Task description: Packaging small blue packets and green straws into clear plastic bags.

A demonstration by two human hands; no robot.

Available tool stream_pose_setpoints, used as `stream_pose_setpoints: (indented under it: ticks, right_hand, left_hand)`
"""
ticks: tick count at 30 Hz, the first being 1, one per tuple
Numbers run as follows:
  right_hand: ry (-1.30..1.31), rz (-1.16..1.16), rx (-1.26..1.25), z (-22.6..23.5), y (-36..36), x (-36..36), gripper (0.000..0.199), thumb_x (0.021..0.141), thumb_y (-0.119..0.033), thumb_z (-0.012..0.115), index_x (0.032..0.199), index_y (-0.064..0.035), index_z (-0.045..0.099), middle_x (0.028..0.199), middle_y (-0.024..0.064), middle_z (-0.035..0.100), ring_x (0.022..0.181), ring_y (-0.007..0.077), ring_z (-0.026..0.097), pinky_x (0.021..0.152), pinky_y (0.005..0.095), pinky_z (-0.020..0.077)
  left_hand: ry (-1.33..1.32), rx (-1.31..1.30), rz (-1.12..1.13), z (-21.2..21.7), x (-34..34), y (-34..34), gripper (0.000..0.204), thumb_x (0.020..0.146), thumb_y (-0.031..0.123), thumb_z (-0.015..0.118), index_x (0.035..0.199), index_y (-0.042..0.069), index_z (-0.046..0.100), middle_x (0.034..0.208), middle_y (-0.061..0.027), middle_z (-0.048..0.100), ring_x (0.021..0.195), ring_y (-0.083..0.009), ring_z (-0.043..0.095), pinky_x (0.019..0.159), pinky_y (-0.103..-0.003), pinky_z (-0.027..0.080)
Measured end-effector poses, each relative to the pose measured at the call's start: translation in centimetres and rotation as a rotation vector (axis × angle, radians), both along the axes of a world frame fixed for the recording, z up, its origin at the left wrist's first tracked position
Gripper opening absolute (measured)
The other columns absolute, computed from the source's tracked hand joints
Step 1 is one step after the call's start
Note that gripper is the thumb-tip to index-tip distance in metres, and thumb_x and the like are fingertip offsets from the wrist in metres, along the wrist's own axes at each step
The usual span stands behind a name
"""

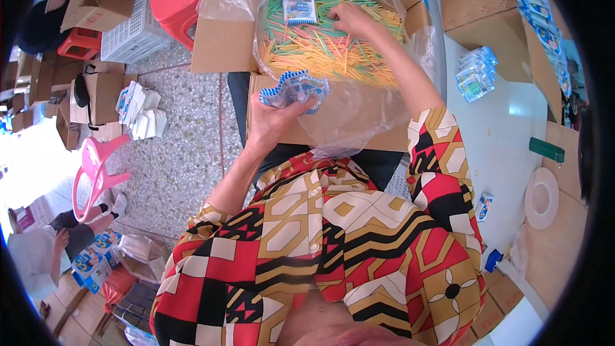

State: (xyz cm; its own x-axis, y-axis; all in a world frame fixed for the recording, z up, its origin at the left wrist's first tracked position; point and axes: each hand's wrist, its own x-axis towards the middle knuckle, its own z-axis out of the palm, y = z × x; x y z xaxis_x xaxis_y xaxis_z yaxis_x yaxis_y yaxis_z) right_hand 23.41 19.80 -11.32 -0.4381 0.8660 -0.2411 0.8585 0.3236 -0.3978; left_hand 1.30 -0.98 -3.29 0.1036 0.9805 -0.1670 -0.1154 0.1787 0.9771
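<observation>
- Nearest, the person's patterned shirt (pixel 333 218) fills the lower part of the view, its sleeves in red, black, gold and cream.
- The left hand (pixel 272 117) is closed on a checked packet (pixel 295 88), clear with blue-and-white edging, thumb across its side. It holds the packet above the near edge of the open carton (pixel 224 45).
- A clear plastic liner (pixel 346 106) drapes over the carton's near flap and rises around its inner walls.
- Inside the carton lie loose thin sticks (pixel 339 57) in yellow, pink and green, the yellow ones mostly toward the near side.
- The right hand (pixel 354 20) reaches in from the right, fingers curled down at the sticks; whether it grips any, I cannot tell from this angle.
- Left of that hand, a flat blue-edged pack (pixel 299 8) lies on top of the sticks.
- To the right, a white table (pixel 493 134) bears a cluster of small packs (pixel 476 74), a green tool (pixel 546 150) and a single small pack (pixel 485 207).
- Farther left, white bundles (pixel 141 112) sit on the speckled floor (pixel 186 122).
- Beyond stand a red stool (pixel 179 0) and a white crate (pixel 131 22); another person (pixel 38 256) is at the lower left.
</observation>
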Motion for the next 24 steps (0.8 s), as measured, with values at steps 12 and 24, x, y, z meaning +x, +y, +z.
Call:
stream_pose_setpoints:
  ticks: [12, 24]
  right_hand:
    - [-0.342, 0.102, 0.047, 3.0, -0.7, -3.0, 0.021, 0.067, 0.002, 0.052, 0.087, 0.0004, 0.059, 0.095, 0.0193, 0.06, 0.094, 0.0356, 0.058, 0.076, 0.0433, 0.0479]
    - [-0.309, 0.084, 0.214, 1.2, -1.3, -2.6, 0.015, 0.07, 0.0, 0.056, 0.084, 0.0015, 0.061, 0.09, 0.0203, 0.062, 0.086, 0.0341, 0.061, 0.072, 0.0412, 0.0506]
  left_hand:
    - [0.01, -0.073, -0.047, -0.8, -0.5, -0.1, 0.037, 0.071, -0.003, 0.069, 0.106, 0.0, 0.059, 0.096, -0.0041, 0.063, 0.087, -0.0113, 0.059, 0.079, -0.028, 0.048]
    - [-0.044, -0.087, -0.06, 0.0, 0.0, 0.0, 0.034, 0.071, -0.002, 0.07, 0.104, 0.0, 0.06, 0.096, -0.0039, 0.063, 0.087, -0.0111, 0.059, 0.08, -0.028, 0.047]
